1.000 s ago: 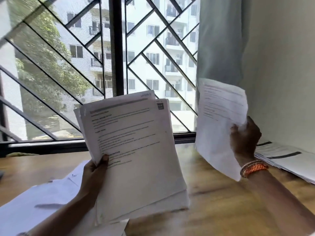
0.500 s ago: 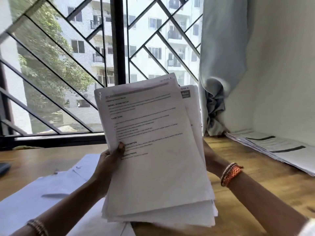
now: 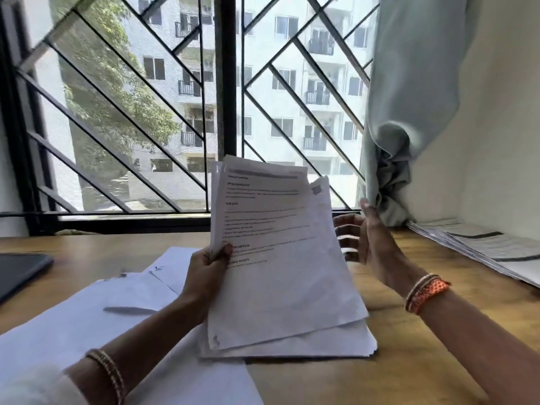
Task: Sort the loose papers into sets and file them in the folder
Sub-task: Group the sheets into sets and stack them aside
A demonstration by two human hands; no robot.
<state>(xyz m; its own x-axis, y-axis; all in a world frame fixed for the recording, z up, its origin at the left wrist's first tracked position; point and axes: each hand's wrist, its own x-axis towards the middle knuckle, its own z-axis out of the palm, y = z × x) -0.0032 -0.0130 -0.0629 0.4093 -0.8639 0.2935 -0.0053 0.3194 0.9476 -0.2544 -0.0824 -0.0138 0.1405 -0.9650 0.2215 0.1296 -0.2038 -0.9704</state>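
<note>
White printed paper sheets, a loose sheaf [image 3: 280, 258], being held upright over the wooden bench [image 3: 409, 361], bottom edges resting on it. Showing blurred headings, "TASK GOAL" just legible; the rest unreadable. Being pinched at the sheaf's left edge by the left hand [image 3: 204, 276], thumb lying on the front page. Hovering just right of the sheaf, apart from it, the right hand [image 3: 368, 238], fingers spread and holding nothing.
</note>
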